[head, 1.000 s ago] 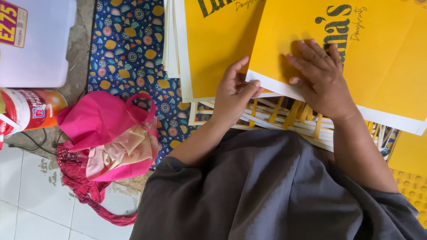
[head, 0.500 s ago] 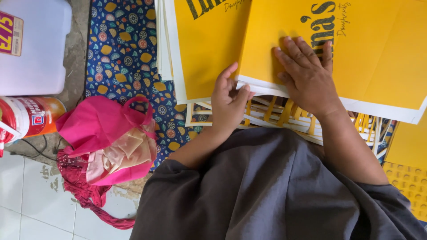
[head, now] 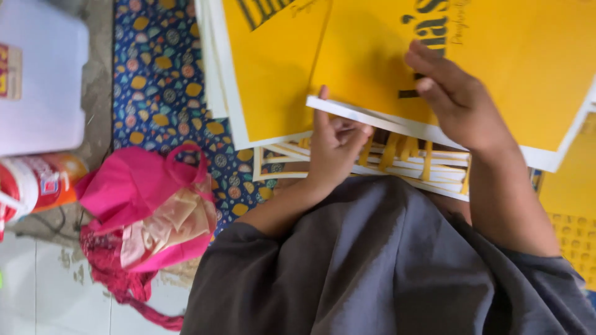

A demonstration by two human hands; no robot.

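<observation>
Floor scene from above, tiled at lower left, patterned blue cloth spread further in. Far left: white plastic box on top, red-and-white container lying on its side just below. Next over: pink bag slumped on the cloth's edge, handle loop up, beige cloth showing at its mouth, red fringe trailing onto the tile. Centre: yellow sheets with white borders and black lettering, stacked on the cloth, overlapping. Beneath their near edge: white-and-yellow cutouts in a loose pile. Left hand at the near edge of the top sheet, fingers curled, thumb raised against the white edge, lifting that edge off the stack; grip on the edge partly hidden, so pinching or just propping cannot be told. Right hand laid on the top sheet's yellow face, fingers spread and relaxed, pressing flat, grasping nothing. Top sheet tilted, near edge raised, right corner reaching the frame's edge. Below both forearms: grey garment filling the lower middle. Far right: yellow embossed panel partly seen.
</observation>
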